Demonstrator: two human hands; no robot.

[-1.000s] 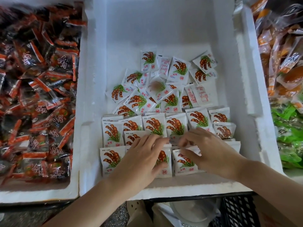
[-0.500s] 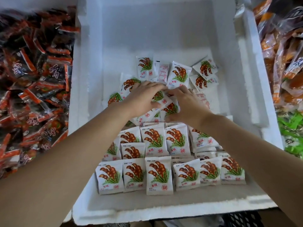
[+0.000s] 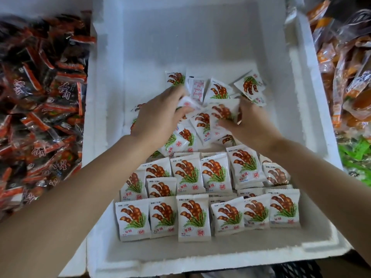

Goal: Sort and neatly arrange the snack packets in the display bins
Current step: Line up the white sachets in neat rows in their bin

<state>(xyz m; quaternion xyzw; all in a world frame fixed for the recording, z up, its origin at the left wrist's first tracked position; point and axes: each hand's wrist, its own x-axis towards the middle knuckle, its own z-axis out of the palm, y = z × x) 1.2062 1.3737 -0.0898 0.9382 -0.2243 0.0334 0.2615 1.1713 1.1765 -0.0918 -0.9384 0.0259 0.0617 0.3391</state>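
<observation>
- Reaching into the far half of the white foam bin (image 3: 140,47), both bare arms stretch over the tamarind snack packets inside it.
- The left grip (image 3: 158,117) lies palm down on the loose heap (image 3: 249,85) of packets in the middle of the bin. Its fingers curl round a crumpled packet (image 3: 187,103) that shows its plain white side; motion blur hides the fingertips.
- The right grip (image 3: 247,125) sits just beside it, holding a face-up packet (image 3: 221,111). The thumb presses on the packet's near edge and the fingers are behind it.
- The two held packets touch or overlap between the grips; which one, I cannot tell.
- The heap's packets lie tilted at all angles, some face up and one showing its printed back.
- At the near end a front row (image 3: 193,217) of six packets lies flat and side by side, pod picture up, red seal toward the near wall.
- Behind it, overlapping rows (image 3: 187,173) of the same packets reach up to the forearms; the ones at the right end sit less evenly.
- The far part of the bin floor is bare foam.
- To the left, a neighbouring bin holds a jumble of dark red-and-black packets (image 3: 40,97).
- To the right lie orange packets (image 3: 341,67), with green packets (image 3: 357,155) nearer.
- A black crate (image 3: 297,267) shows below the bin's near rim.
</observation>
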